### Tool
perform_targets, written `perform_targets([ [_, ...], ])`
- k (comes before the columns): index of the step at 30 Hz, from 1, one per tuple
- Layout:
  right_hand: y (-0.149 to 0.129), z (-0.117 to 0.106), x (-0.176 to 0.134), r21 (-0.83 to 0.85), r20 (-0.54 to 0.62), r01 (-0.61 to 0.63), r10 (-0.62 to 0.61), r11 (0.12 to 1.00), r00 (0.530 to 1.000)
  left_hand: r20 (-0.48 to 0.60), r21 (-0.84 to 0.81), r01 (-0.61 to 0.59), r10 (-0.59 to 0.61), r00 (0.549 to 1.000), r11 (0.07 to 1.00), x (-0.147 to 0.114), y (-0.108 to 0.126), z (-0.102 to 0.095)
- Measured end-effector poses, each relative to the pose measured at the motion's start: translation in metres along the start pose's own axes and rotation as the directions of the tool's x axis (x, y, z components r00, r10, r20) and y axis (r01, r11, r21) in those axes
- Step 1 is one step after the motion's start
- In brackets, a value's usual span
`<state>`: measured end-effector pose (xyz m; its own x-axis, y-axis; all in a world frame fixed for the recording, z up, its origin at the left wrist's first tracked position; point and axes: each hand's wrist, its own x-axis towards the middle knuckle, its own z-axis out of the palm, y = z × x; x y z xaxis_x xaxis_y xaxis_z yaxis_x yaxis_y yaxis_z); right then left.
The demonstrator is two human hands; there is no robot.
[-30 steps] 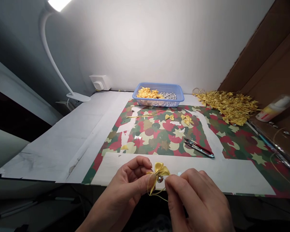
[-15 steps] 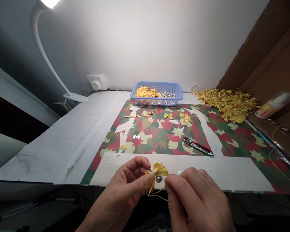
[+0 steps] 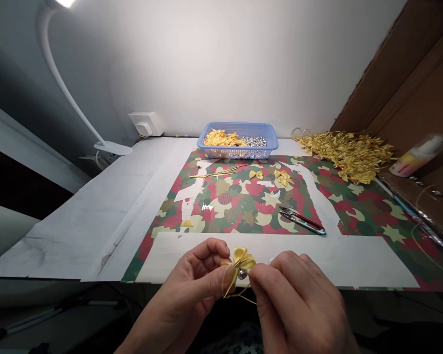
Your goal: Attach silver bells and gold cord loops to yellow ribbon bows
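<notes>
A yellow ribbon bow (image 3: 242,256) is pinched between the thumb and fingers of my left hand (image 3: 203,280), above the table's front edge. A small silver bell (image 3: 242,274) hangs at the bow's middle. Thin gold cord (image 3: 239,295) loops below the bow and runs toward my right hand (image 3: 299,295). The fingertips of that hand are pinched together close beside the bell, on what looks like the cord; the exact grip is partly hidden.
A blue basket (image 3: 238,152) holds yellow bows and silver bells. Thread snips (image 3: 302,221), loose bows (image 3: 256,174) and gold cords (image 3: 217,173) lie on the patterned sheet. A pile of finished-looking bows (image 3: 349,152), a bottle (image 3: 417,157) and a lamp (image 3: 112,147) stand around.
The view has shifted slightly. My right fingertips have come a little closer to the bow and bell; my left hand keeps the same hold.
</notes>
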<state>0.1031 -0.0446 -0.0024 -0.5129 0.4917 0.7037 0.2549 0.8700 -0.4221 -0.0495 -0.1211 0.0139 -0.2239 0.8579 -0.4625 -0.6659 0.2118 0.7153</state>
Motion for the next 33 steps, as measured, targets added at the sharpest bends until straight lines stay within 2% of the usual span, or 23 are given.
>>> perform_targets([
  [5,0.003,-0.001,-0.001,0.056,0.034,-0.012,0.01,0.998,0.999,0.024,-0.024,0.0,0.001,1.0,1.0,0.002,0.0,-0.002],
  [12,0.005,0.003,-0.003,0.247,0.039,-0.1,0.093,0.964,0.995,0.041,-0.063,0.048,-0.045,0.998,0.997,0.0,0.001,-0.002],
  [17,0.005,0.006,-0.004,0.301,0.051,-0.166,0.158,0.939,0.986,0.074,-0.071,0.047,-0.042,0.996,0.996,-0.001,0.001,-0.003],
  [23,0.005,0.008,-0.008,0.408,0.126,-0.283,0.254,0.868,0.959,0.094,-0.064,0.07,-0.064,0.994,0.995,0.0,0.001,-0.004],
  [27,0.005,0.01,-0.01,0.448,0.161,-0.317,0.274,0.836,0.948,0.129,-0.076,0.082,-0.072,0.989,0.994,0.002,-0.003,-0.009],
  [33,0.005,0.01,-0.01,0.467,0.184,-0.34,0.286,0.816,0.94,0.125,-0.09,0.103,-0.091,0.988,0.991,0.002,-0.004,-0.009],
])
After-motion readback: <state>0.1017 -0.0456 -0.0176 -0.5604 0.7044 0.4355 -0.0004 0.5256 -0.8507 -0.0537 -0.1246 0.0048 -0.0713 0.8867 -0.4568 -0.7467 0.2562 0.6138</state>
